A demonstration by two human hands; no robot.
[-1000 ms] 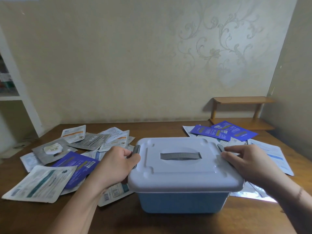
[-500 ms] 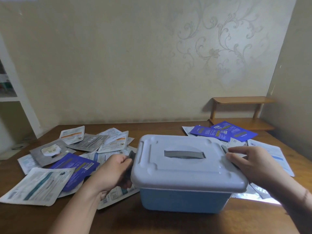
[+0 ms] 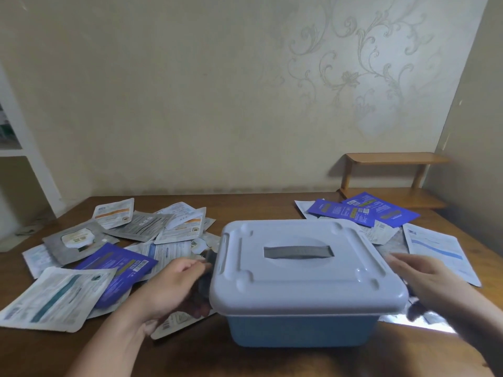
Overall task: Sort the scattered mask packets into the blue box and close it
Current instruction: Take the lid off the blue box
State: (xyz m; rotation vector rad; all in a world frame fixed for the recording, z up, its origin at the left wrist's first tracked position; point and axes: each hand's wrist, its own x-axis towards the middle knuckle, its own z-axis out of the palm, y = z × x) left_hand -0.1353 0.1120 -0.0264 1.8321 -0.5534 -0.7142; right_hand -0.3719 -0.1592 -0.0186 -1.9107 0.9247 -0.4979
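Observation:
The blue box stands at the table's near middle with its pale lid on and the grey handle lying flat. My left hand grips the grey latch on the lid's left side. My right hand, blurred, has its fingers straight beside the lid's right edge; a dark latch hangs below it. Several mask packets lie scattered to the left, among them a white one and a purple one. More purple packets and a white packet lie to the right.
The brown wooden table runs back to the wall. A small wooden shelf stands in the back right corner. White shelving is at the far left.
My left hand dropped from the lid's top corner to the side latch. My right hand slid off the right latch, which now hangs down. The box shifted slightly right.

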